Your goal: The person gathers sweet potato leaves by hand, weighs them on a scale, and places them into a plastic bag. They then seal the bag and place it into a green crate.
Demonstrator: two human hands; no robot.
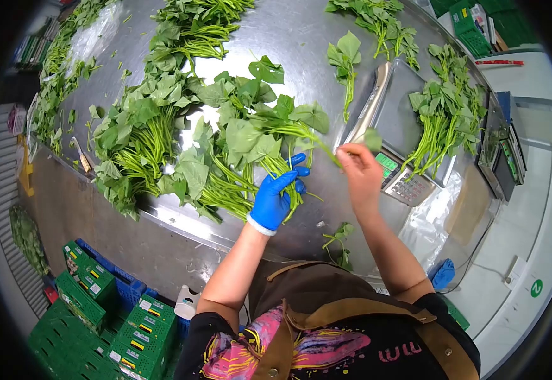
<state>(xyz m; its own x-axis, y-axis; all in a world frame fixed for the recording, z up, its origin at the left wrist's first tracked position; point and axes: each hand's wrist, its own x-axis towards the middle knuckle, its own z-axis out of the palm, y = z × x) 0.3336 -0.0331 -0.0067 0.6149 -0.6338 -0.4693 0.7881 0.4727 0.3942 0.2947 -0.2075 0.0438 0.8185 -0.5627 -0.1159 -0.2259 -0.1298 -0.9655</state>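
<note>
My left hand [275, 195], in a blue glove with a white cuff, is closed round a bunch of green stems [278, 166] whose broad leaves spread up and to the left. Bare and pinched, my right hand [358, 166] holds the end of a leafy stem [307, 134] that reaches left over the bunch. Just beside my right hand are the lit green display and keypad of a scale [409, 189]. Larger piles of leafy stems [146, 136] lie to the left of my gloved hand on the metal table [301, 69].
More greens [445, 107] rest on the scale at the right. A knife [83, 156] lies near the table's left edge. Plastic bags [437, 215] are at the right, with a crumpled blue glove [442, 273] below. Green crates [140, 339] stand at the lower left.
</note>
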